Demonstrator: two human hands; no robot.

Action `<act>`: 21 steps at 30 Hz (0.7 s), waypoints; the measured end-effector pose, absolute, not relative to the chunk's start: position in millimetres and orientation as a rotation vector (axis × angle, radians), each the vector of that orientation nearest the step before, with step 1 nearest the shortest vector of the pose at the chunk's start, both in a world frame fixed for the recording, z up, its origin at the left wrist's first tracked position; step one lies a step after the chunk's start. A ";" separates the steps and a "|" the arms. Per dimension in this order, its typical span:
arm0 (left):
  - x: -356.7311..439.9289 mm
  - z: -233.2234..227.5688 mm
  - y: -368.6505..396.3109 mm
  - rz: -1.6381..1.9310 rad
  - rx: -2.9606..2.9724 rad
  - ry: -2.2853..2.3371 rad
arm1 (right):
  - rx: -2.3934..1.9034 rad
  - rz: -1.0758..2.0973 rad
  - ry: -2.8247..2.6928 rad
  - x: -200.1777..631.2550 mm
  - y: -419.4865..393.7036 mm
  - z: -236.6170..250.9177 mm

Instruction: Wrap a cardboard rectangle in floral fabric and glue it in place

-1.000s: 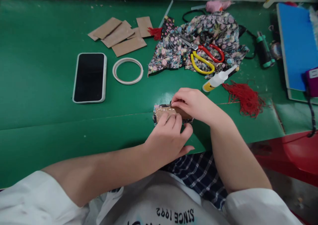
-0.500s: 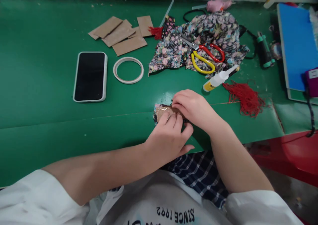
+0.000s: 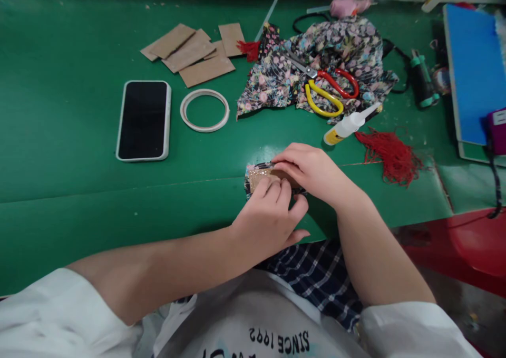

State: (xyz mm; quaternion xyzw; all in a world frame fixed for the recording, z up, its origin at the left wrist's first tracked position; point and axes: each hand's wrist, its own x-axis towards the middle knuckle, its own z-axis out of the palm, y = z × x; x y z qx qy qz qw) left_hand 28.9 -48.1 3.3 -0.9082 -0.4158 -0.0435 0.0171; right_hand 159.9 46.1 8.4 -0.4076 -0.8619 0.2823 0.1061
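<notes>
A small brown cardboard piece point(image 3: 259, 177) with a shiny, wet-looking coat lies on a strip of dark floral fabric point(image 3: 249, 188) near the table's front edge. My left hand point(image 3: 272, 210) presses its bent fingertips down on the cardboard, the thumb standing apart. At the far edge, my right hand point(image 3: 306, 168) has its fingers closed on the fabric border beside the cardboard; its fingertips are partly hidden. Both hands cover much of the right part of the piece. Beyond my right hand a white glue bottle point(image 3: 344, 128) with a long nozzle lies tilted against the larger floral cloth point(image 3: 269, 86).
Scissors point(image 3: 316, 78) with red and yellow handles rest on the large cloth. Red tassel threads point(image 3: 391, 155) lie to the right. A phone point(image 3: 144, 121), a tape roll point(image 3: 204, 129) and several cardboard pieces point(image 3: 207, 72) are at the left. A blue board point(image 3: 474, 73) stands farther right.
My right fingers have shifted slightly along the far edge, and more of the fabric border and cardboard shows beneath them. My left hand stays on the cardboard.
</notes>
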 end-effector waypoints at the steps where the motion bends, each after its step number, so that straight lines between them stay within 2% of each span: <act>1: 29.0 3.6 -48.1 -0.136 -2.824 -1.292 | -1.208 0.842 -2.536 159.9 46.8 8.2; 11: 28.3 2.8 -47.8 -0.152 -2.810 -1.286 | -1.197 0.778 -2.537 157.6 45.0 2.6; 21: 28.7 3.5 -48.5 -0.139 -2.816 -1.301 | -1.077 0.529 -2.645 160.5 40.5 -3.8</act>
